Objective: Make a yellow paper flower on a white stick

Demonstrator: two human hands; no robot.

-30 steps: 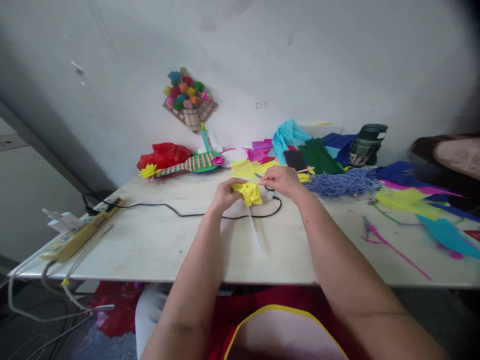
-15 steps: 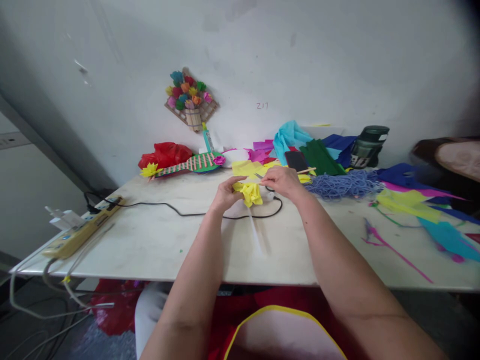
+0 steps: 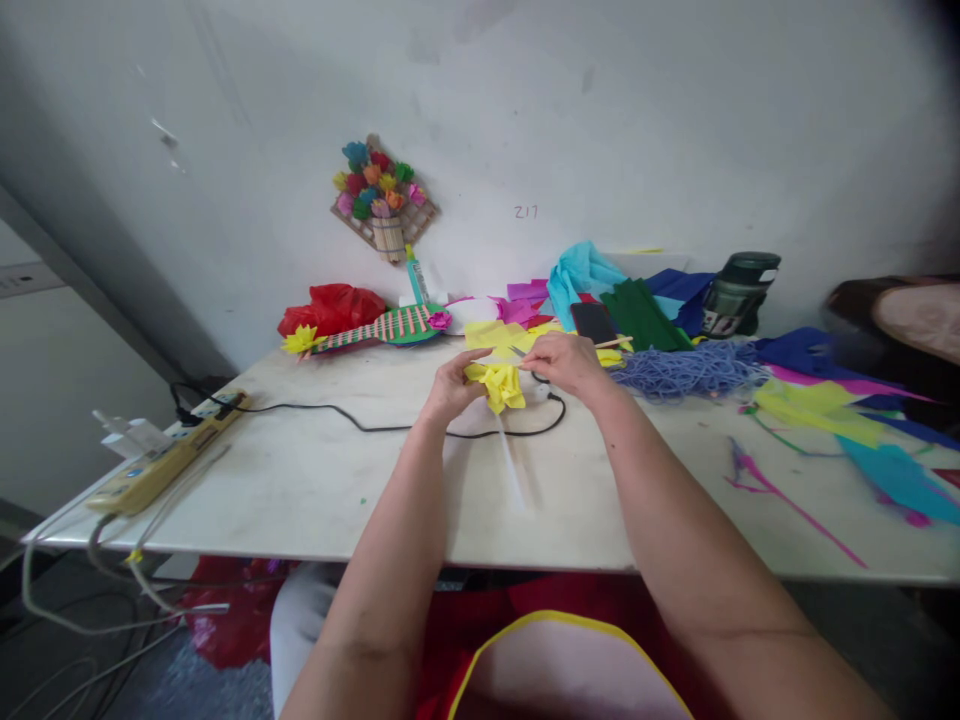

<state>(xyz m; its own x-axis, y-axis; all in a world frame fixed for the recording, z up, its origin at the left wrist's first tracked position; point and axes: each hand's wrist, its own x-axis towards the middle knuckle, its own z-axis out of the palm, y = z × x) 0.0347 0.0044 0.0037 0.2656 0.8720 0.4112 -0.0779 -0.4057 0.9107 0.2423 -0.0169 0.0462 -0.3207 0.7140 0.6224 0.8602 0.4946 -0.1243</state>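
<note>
My left hand [image 3: 454, 385] is closed on a crumpled yellow paper flower [image 3: 504, 388], pinching it from the left side above the table. My right hand [image 3: 562, 362] is closed just right of the flower. Its fingers hold what look like scissors [image 3: 517, 351]: pointed metal tips stick out to the left, and a dark loop shows below the hand. The grip on them is mostly hidden. From under the flower a translucent white stick [image 3: 513, 470] runs toward me over the table. A black cord [image 3: 367, 430] ends close to the flower's right side.
A yellow power strip [image 3: 172, 455] lies at the left edge of the table [image 3: 300, 500]. Along the wall are a green lute-shaped craft [image 3: 409, 325], a phone [image 3: 594, 324], coloured paper [image 3: 641, 313] and a dark bottle [image 3: 741, 293]. Blue-purple yarn [image 3: 686, 372] lies right of my right hand.
Both hands and the yellow flower stay almost where they were. The whole view shifts very slightly.
</note>
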